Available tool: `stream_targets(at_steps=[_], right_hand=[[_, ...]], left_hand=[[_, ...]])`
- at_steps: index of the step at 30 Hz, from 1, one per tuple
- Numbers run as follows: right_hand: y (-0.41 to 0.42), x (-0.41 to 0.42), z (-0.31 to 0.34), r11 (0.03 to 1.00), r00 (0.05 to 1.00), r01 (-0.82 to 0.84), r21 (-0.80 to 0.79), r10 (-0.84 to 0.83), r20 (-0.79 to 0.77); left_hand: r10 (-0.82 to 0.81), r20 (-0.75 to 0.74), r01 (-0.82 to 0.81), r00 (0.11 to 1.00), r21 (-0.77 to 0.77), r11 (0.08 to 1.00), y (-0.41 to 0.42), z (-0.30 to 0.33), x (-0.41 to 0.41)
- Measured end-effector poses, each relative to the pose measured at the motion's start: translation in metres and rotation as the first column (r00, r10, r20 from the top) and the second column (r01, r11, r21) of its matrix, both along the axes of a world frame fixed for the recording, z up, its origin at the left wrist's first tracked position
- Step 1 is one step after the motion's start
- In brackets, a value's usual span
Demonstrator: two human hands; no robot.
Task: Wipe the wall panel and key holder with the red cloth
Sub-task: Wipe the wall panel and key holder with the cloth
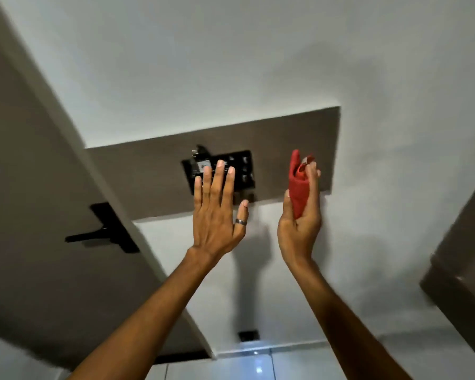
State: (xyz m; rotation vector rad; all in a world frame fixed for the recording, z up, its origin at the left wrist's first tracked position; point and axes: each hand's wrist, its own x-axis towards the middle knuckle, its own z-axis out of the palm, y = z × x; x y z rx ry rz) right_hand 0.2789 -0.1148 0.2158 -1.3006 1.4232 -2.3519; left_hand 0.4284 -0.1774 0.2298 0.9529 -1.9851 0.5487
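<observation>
Two bare hands were raised toward a brown wall panel set into a white wall, as seen from a head-worn camera tilted sharply to one side. The red cloth was held bunched in the right hand, the fingers curled around it, in front of the panel's right end. The left hand was spread flat, its fingers released and grasping nothing, overlapping a black key holder mounted near the middle of the panel; whether the fingertips were touching it could not be told. A ring was worn on the left thumb. A small dark item was seen at the holder's upper left corner, too blurred to be identified. A brown door with a black lever handle was visible to the left, and tiled floor below.
</observation>
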Motion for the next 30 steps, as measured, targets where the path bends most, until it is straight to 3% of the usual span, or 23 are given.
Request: stream_targets(at_steps=[6, 11, 16, 17, 21, 24, 25, 28, 30], right_hand=[[-0.063, 0.075, 0.012, 0.982, 0.912, 0.174, -0.068, -0.187, -0.364], [-0.095, 0.082, 0.000, 0.938, 0.686, 0.345, -0.018, -0.266, -0.677], [-0.119, 0.025, 0.010, 0.859, 0.362, 0.369, -0.356, -0.485, -0.796], [-0.124, 0.025, 0.011, 0.836, 0.352, 0.380, -0.395, -0.525, -0.775], [-0.129, 0.063, -0.004, 0.800, 0.541, 0.497, -0.336, -0.589, -0.600], [-0.131, 0.034, 0.001, 0.799, 0.394, 0.381, -0.466, -0.596, -0.699], [-0.133, 0.030, 0.005, 0.788, 0.390, 0.393, -0.474, -0.609, -0.690], [-0.133, 0.055, 0.004, 0.788, 0.547, 0.512, -0.343, -0.606, -0.577], [-0.130, 0.065, -0.004, 0.803, 0.555, 0.491, -0.336, -0.586, -0.590]], left_hand=[[0.134, -0.039, -0.137, 0.990, -0.061, 0.989, -0.039, 0.016, 0.084], [0.147, -0.074, -0.152, 0.986, -0.069, 0.986, -0.073, 0.027, 0.105], [0.132, -0.057, -0.140, 0.990, -0.179, 0.974, -0.103, 0.028, 0.103], [0.143, -0.060, -0.152, 0.988, -0.217, 0.964, -0.108, 0.027, 0.102], [0.170, -0.069, -0.183, 0.983, -0.330, 0.926, -0.121, 0.021, 0.099], [0.165, -0.078, -0.182, 0.983, -0.363, 0.914, -0.124, 0.018, 0.098], [0.167, -0.079, -0.184, 0.983, -0.374, 0.909, -0.125, 0.018, 0.098], [0.186, -0.088, -0.206, 0.979, -0.370, 0.906, -0.125, 0.018, 0.098], [0.179, -0.085, -0.198, 0.980, -0.375, 0.906, -0.124, 0.017, 0.099]])
